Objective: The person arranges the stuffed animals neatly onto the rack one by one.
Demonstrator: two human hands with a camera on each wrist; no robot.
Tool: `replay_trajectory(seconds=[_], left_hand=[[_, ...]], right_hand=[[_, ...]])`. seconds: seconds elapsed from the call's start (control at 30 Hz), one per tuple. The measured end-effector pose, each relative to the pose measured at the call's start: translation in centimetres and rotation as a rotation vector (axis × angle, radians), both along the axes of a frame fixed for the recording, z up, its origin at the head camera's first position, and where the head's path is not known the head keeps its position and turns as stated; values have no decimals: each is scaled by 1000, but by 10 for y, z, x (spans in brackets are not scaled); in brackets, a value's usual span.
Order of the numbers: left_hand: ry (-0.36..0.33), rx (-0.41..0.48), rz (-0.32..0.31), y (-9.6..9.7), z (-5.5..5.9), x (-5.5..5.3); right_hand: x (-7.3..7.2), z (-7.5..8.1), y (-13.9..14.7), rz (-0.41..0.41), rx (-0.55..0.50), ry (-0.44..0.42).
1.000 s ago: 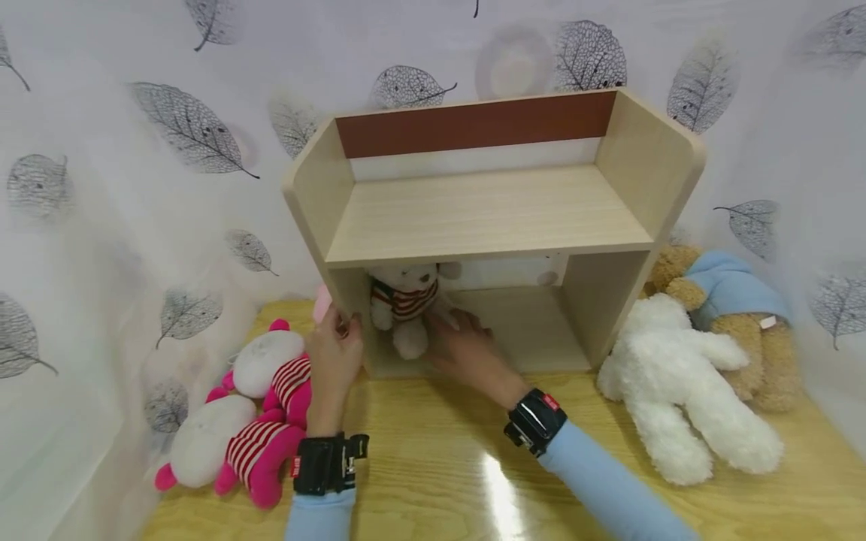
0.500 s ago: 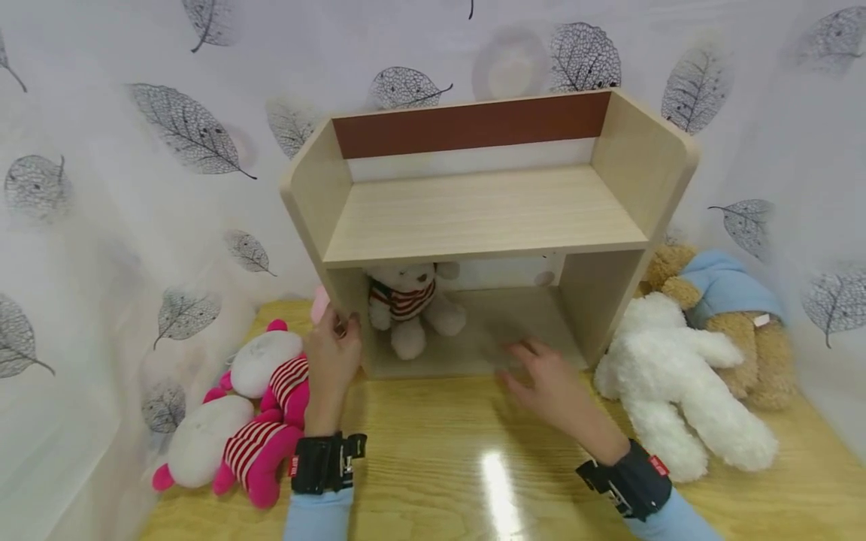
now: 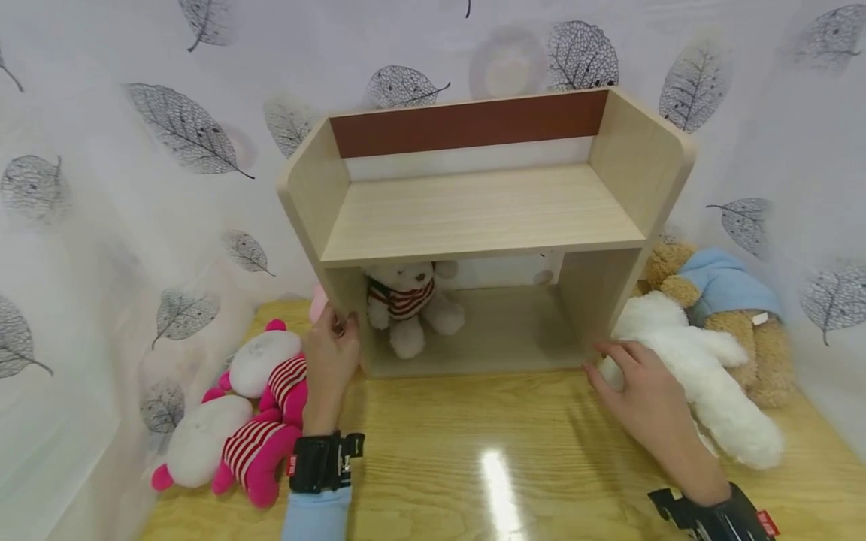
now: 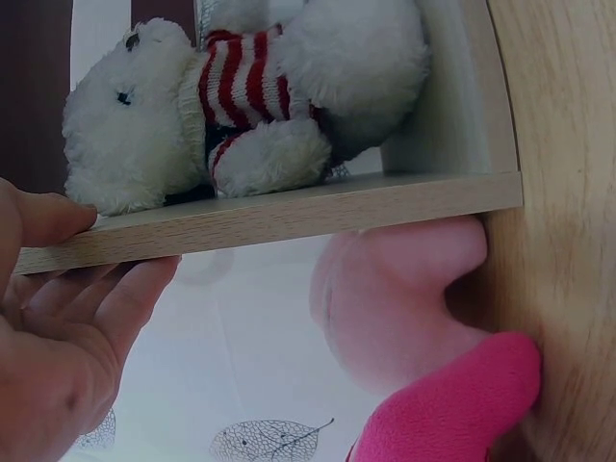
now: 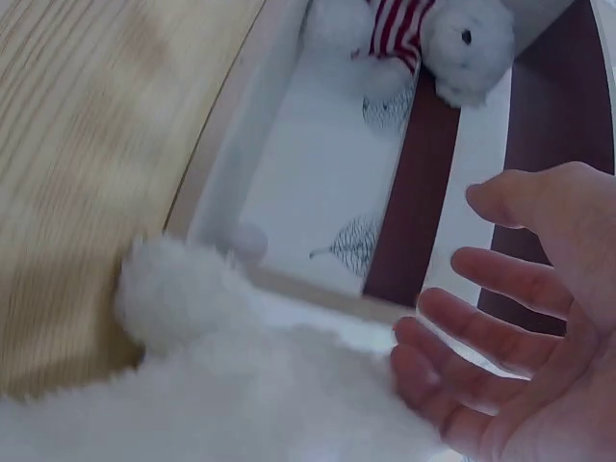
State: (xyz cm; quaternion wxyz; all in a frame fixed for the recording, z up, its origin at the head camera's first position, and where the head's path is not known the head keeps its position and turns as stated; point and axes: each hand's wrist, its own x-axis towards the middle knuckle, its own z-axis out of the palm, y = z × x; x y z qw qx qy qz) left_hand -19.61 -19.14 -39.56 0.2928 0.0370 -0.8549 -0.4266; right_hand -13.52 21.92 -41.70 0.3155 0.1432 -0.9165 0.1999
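A pale wooden shelf unit stands on the table with a two-level opening. My left hand grips its left side panel, thumb inside and fingers outside in the left wrist view. A white teddy bear in a red-striped sweater sits in the lower compartment at the left; the upper board hides part of its head. My right hand is by the lower front of the right side panel. Its fingers are spread and hold nothing in the right wrist view, close to a fluffy white plush toy.
Two pink-and-white plush toys lie on the table at the left. A light pink plush toy is behind the left panel. At the right, a brown teddy bear in blue lies beyond the white plush.
My right hand has left the seated teddy bear and moved right, out of the compartment, to the unit's right panel. My left hand stays on the left panel.
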Motion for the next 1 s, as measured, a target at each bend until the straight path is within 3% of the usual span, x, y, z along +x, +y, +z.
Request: replay_trajectory(seconds=[0.3,0.4,0.53,0.63,0.83,1.0], left_hand=[[-4,-6,12,1,-2,-2],[-1,-7,19,2,-3,-1],[5,-11,24,1,-2,-1],[5,-11,23,1,-1,-1],[-13,-4,22,0,0,0],[-3,4,13,0,1,0]], right_hand=[[7,14,36,-65,-9,133],[10,18,51,-89,-64,108],[14,22,75,-223,-107,-194],[15,23,94,-301,-46,-445],[6,22,121,-218,-1,-812],[-1,18,125,-140,-129,-1029]])
